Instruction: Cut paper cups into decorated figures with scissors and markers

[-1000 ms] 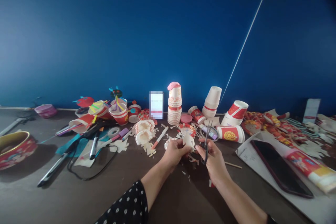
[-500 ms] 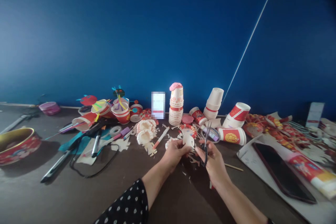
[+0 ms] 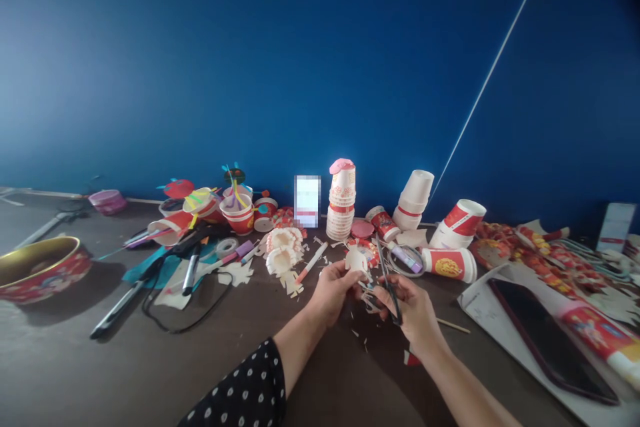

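Note:
Pinched in my left hand is a small white paper cut-out with a notched edge. My right hand is wrapped round dark-handled scissors, whose blades point up and away, just right of the cut-out. The two hands are close together over the table. Bits of cut paper lie below and around them, and a red patterned paper piece lies just behind. Left of my left hand lie a white and orange marker and a cluster of scalloped white paper pieces.
A tall stack of paper cups stands behind my hands; more cups lie at right. A phone rests on a white board. At left are a glue gun, a tape roll, decorated cups and a gold-lined round container.
The view has shifted slightly, so the table things sit a little farther right. The scissors have tilted, their tips now leaning left towards the white cut-out. Both hands keep their hold.

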Demonstrator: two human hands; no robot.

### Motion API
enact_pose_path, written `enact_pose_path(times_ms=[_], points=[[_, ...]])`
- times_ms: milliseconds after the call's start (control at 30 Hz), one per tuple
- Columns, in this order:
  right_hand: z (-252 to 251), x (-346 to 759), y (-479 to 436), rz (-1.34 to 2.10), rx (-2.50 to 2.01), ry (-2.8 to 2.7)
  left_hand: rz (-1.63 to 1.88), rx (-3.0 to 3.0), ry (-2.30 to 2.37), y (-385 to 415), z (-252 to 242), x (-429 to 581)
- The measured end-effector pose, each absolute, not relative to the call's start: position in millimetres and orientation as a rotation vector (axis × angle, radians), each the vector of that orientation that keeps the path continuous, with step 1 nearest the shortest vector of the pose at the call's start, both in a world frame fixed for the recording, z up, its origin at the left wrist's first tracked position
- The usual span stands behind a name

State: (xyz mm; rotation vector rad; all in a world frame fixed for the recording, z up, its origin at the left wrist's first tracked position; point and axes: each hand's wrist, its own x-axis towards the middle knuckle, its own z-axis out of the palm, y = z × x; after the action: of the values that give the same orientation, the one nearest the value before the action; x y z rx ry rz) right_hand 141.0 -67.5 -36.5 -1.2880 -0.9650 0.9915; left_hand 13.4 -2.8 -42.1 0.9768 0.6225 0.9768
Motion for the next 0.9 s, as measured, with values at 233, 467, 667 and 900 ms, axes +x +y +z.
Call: enact_pose_path(times_ms=[233, 467, 667, 900], points=[[-35.0, 138.7, -69.6, 1.109, -1.255, -1.043, 1.065, 0.930, 0.602, 2.9, -43.8, 12.4], [-32.9, 139.2, -68.4, 1.140, -1.316, -1.121, 1.104, 0.888, 0.573, 3.0, -44.2, 11.4], [-34.6, 141.6, -67.1, 1.142, -1.408, -1.178, 1.138, 0.811, 0.548, 7.6, -45.4, 9.7], [-36.5, 140.6, -68.0, 1.164, -1.421, -1.225, 1.192, 0.751, 0.600, 15.1, -43.0, 4.9]])
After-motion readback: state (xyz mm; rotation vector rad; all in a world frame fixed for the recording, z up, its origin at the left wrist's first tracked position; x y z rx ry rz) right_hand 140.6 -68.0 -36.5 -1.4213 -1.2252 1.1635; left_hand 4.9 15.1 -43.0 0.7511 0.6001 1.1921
